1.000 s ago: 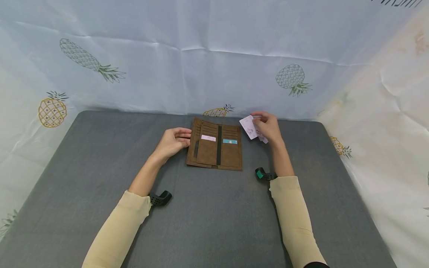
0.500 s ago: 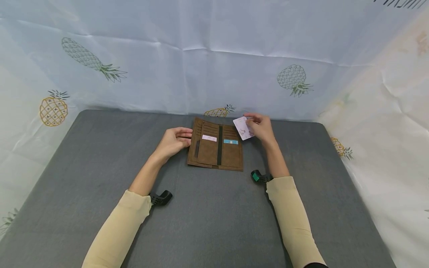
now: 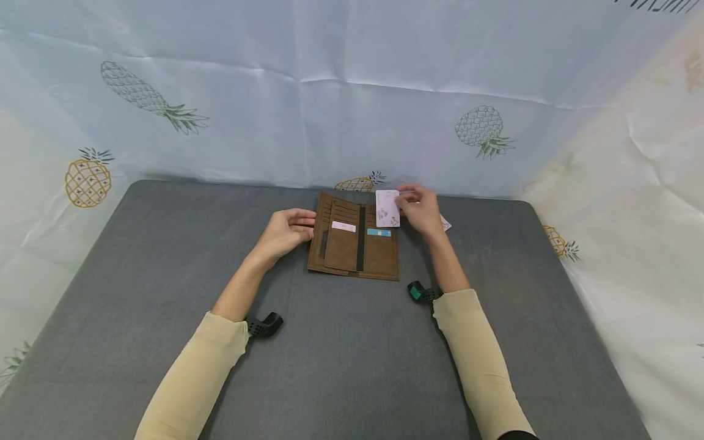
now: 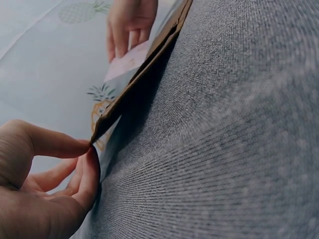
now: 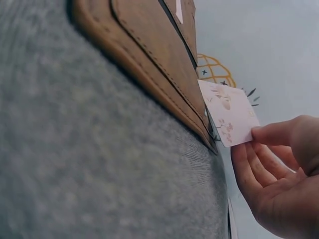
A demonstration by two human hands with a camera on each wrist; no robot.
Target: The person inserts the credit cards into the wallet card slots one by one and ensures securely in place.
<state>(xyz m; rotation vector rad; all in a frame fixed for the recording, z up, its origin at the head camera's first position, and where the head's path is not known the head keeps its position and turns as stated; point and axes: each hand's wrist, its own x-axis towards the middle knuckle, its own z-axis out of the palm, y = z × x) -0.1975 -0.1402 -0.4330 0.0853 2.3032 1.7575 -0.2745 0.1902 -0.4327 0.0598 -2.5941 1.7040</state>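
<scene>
A brown bifold wallet (image 3: 342, 253) lies spread on the grey table. In its slots sit a pink card (image 3: 343, 227) on the left panel and a blue card (image 3: 379, 233) on the right one. My left hand (image 3: 283, 233) pinches the wallet's left edge between thumb and fingers, as the left wrist view shows. My right hand (image 3: 421, 211) pinches a pink card (image 5: 230, 113) with a flower print by one side. That card is upright over the top of the right panel. Partly hidden behind my right wrist, another pink card (image 3: 446, 225) shows on the table.
The grey table (image 3: 352, 366) ends at a pale cloth backdrop (image 3: 264, 122) printed with pineapples, close behind the wallet. Black camera mounts sit on the left wrist (image 3: 265, 326) and the right wrist (image 3: 423, 292).
My right hand has moved left with the pink card, from beside the wallet to over its right panel, and the card has turned upright. My left hand has stayed at the wallet's edge.
</scene>
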